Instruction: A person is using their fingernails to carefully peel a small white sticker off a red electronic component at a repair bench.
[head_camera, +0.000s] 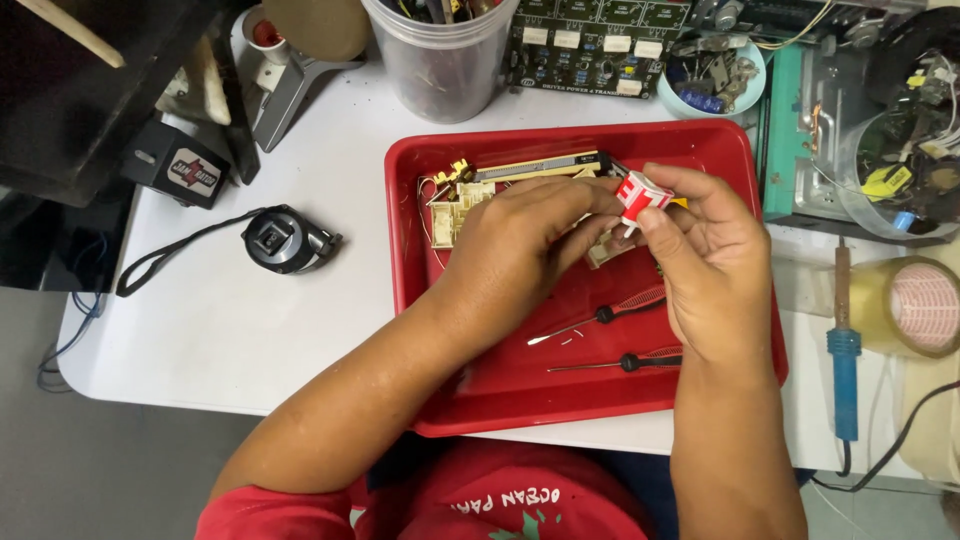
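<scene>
While my right hand (700, 250) pinches the small red-and-white component (642, 194) between thumb and fingertips, my left hand (520, 235) reaches across with its fingers pressed together against the part's left side. I hold the component above the far half of the red tray (420, 300), its long axis running roughly left to right and tilted slightly, the white face turned up toward me. Just left of my left hand, a cream circuit board (460, 200) lies in the tray's far left corner. Nearer to me, two red-handled screwdrivers (610, 313) lie on the tray floor, tips pointing left. Right of the tray I see a blue soldering iron (843, 350) and a tape roll (915, 305); left of it, a black camera flash (283, 240) sits on the white table (200, 330).
</scene>
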